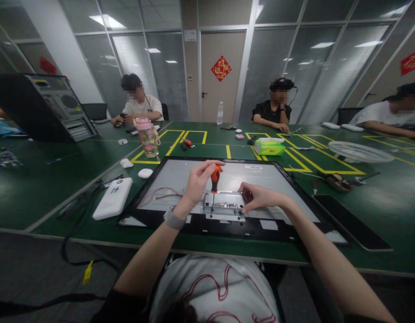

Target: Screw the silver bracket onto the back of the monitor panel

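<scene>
A flat monitor panel (pixel 170 177) with a black frame lies back side up on the green table in front of me. My left hand (pixel 198 181) is closed around the top of an orange and black screwdriver (pixel 214 180). The shaft stands nearly upright, its tip down at the metal bracket (pixel 226 198) near the panel's front edge. A row of ports shows on that bracket. My right hand (pixel 261 197) grips the bracket's right end between thumb and fingers; some fingertips are hidden. Thin wires (pixel 165 194) lie on the panel left of the bracket.
A white power bank (pixel 113 198) and a pink-lidded bottle (pixel 148 139) stand left of the panel. To the right lies a black slab (pixel 350 220). Beyond are a tissue pack (pixel 270 146), a white ring-shaped part (pixel 360 151) and a computer case (pixel 42 107). Several people sit around.
</scene>
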Available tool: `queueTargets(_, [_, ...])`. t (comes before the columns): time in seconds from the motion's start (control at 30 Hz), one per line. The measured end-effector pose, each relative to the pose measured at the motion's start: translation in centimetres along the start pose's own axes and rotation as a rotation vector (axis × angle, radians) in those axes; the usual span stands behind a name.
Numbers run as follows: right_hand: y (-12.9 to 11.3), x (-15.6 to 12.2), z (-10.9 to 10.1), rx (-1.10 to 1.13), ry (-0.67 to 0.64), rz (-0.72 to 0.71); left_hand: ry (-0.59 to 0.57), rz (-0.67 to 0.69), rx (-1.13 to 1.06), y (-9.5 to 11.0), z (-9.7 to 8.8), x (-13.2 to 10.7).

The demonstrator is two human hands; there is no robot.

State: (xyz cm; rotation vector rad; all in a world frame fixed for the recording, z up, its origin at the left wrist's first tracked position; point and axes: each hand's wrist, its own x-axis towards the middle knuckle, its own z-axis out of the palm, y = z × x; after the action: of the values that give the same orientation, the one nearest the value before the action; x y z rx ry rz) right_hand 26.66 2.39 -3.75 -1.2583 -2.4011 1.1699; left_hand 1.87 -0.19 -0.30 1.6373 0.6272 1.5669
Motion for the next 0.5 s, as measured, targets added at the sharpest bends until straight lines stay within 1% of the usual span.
queueTargets(0.07, [-0.05,-0.03,-0.02,0.0,-0.003,0.0,0.019,0.03,0.047,-0.07,-0.02,0.03])
queueTargets(0.13, [-0.07,-0.05,-0.05,-0.001,-0.001,0.002,0.023,0.047,0.049,-0.11,-0.01,0.06])
queueTargets(0.23, [0.01,-0.04,-0.06,-0.008,0.001,0.006,-0.004,-0.008,-0.022,-0.11,0.05,0.08])
queueTargets(0.3, [0.1,0.0,-0.05,-0.005,-0.001,0.003,-0.008,-0.033,-0.028,0.0,0.09,0.05])
queueTargets(0.43, [0.14,0.06,-0.04,-0.007,0.0,0.005,0.031,0.014,0.076,0.27,0.13,-0.01])
queueTargets(0.5, [0.06,0.03,-0.04,-0.011,0.002,0.008,0.026,0.019,0.066,0.24,0.09,0.02])
